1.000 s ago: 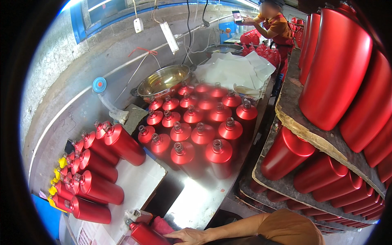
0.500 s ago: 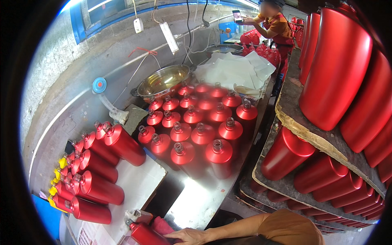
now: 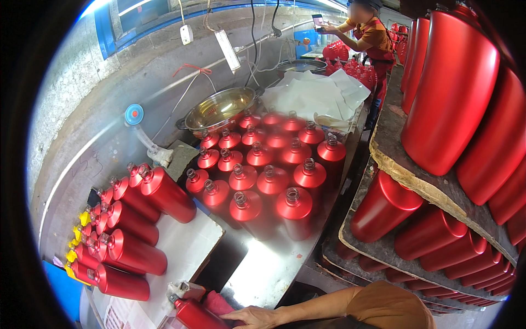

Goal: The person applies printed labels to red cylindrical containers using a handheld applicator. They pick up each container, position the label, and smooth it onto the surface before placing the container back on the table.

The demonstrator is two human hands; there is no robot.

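Note:
At the bottom edge, my right hand (image 3: 253,317) reaches in from the right. Its fingers rest against the lower end of a red bottle (image 3: 197,315), which lies tilted with its neck to the upper left. The frame edge cuts off part of the bottle and hand. A pink-red cloth (image 3: 218,303) lies between the bottle and the metal tabletop. Crumpled whitish material (image 3: 186,289) touches the bottle near its neck. No part of my left hand can be made out. Several similar red bottles (image 3: 130,282) stand on the white board (image 3: 189,249) to the left, some with yellow pieces near them.
Uncapped red bottles (image 3: 293,205) crowd the metal table (image 3: 263,274). Behind them are a steel basin (image 3: 219,108) and white sheets (image 3: 312,90). On the right, shelves (image 3: 394,162) hold more red bottles. A co-worker (image 3: 372,41) at the back holds a phone (image 3: 318,22).
My right hand and the bottle stay in place. At the back, the co-worker's arms and phone have shifted very slightly.

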